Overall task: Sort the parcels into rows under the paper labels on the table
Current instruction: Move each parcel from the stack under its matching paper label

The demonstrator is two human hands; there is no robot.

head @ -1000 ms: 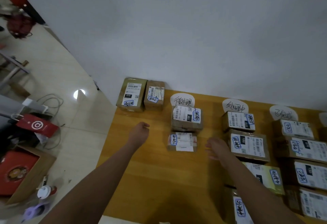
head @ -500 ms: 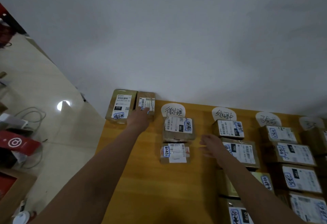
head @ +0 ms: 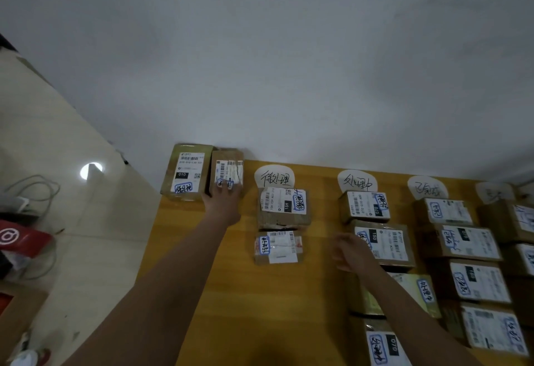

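Parcels first: the small parcel (head: 226, 170) sits at the far left corner of the table (head: 231, 293), against the wall (head: 260, 62), touching a larger parcel (head: 186, 172) on its left. My left hand (head: 222, 204) holds it, fingers curled over the near top edge onto its barcode label and thumb at the side by the larger parcel. That one's label shows "010" in a black block and a blue-framed handwritten sticker.

Four paper labels line the far edge. I read the first label (head: 274, 179) as 待处理, the second label (head: 357, 182) as 处理中 and the third label (head: 427, 189) as 已完成; the fourth label (head: 494, 192) is too blurred. Two parcels lie under the first, the upper parcel (head: 284, 207) marked "15H". Under the second come a "070" parcel (head: 365, 207) and a "150" parcel (head: 384, 243).

A second ago my left hand was over bare table; half a second ago it was just reaching the small parcel. My right hand (head: 354, 253) has stayed beside the "150" parcel, blurred, fingers loosely spread, holding nothing.

Nothing blocks the corner but the larger parcel. Off the table's left side, cables (head: 37, 192) and a red packet (head: 23, 237) lie on the floor.
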